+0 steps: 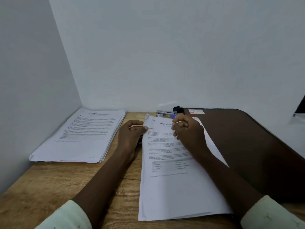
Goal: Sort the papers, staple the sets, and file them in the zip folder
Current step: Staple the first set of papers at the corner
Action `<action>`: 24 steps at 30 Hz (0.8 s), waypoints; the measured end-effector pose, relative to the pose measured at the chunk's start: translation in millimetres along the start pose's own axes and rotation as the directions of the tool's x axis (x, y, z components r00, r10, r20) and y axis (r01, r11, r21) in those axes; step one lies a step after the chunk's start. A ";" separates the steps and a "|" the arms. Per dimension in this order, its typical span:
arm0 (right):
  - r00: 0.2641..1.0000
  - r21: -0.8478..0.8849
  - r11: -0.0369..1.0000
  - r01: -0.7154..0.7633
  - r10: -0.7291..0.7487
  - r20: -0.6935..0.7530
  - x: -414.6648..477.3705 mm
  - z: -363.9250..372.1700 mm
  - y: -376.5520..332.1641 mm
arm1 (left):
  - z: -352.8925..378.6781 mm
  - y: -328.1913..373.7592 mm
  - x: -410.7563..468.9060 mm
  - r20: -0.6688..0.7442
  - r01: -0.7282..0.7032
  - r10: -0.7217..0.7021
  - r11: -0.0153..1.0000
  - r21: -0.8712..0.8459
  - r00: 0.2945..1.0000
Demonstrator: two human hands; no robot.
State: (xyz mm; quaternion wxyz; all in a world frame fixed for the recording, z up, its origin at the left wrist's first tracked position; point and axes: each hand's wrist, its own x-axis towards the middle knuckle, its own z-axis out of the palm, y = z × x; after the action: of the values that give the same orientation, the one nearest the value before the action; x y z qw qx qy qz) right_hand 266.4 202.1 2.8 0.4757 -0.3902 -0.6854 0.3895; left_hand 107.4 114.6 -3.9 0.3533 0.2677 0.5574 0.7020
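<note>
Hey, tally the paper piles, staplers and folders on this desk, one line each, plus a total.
Paper piles: 2, the left stack and the middle set
Stapler: 1
Zip folder: 1
Total: 4

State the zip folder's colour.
Dark brown; the flat zip folder shows best in the head view.

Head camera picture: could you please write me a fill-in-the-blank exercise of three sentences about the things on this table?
1. The zip folder on the right is dark ____.
2. The thick paper stack lies on the ____ side of the table.
3. The stapler lies between the paper set and the ____.
Missing words: brown, left, wall.
</note>
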 end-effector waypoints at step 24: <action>0.998 -0.019 0.999 -0.041 0.041 0.048 -2.1 -1.0 2.4 | 6.1 -16.0 1.9 -0.029 -0.284 0.324 0.864 0.415 0.946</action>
State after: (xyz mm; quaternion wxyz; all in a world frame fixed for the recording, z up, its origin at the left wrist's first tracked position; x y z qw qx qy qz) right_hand 268.3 201.3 0.2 0.4473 -0.3989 -0.6921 0.4023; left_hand 114.1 121.8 -18.1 0.1473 0.3850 0.6579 0.6302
